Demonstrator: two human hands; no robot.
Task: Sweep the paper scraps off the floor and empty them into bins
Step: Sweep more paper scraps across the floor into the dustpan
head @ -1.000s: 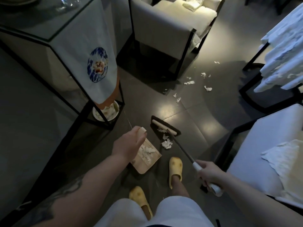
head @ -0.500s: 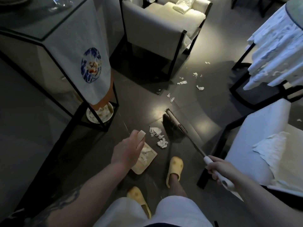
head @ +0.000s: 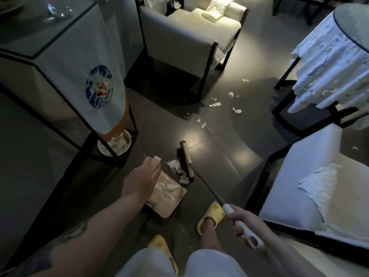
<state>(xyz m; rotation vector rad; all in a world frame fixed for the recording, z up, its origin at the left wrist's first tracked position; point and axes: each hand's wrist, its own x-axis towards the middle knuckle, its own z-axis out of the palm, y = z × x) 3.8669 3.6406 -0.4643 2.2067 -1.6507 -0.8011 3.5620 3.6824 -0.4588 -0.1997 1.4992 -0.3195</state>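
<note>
My left hand (head: 140,179) grips the handle of a beige dustpan (head: 169,200) resting on the dark floor, with white paper scraps inside it. My right hand (head: 242,221) holds the white grip of a broom; its thin dark shaft runs up-left to the broom head (head: 185,161). The bristles press against a small pile of scraps (head: 176,166) right at the dustpan's mouth. Several more paper scraps (head: 215,104) lie scattered on the floor farther off, near the armchair.
A glass-topped side table (head: 60,56) with a hanging cloth stands left, a round bin (head: 114,144) with paper under it. A white armchair (head: 189,31) is ahead, a draped table (head: 329,62) right, a cushioned seat (head: 311,176) near right. My yellow slippers (head: 210,216) stand below.
The broom head swung left and turned, pushing the scrap pile up against the dustpan's mouth. My right hand pulled nearer to my body. The dustpan stayed roughly in place.
</note>
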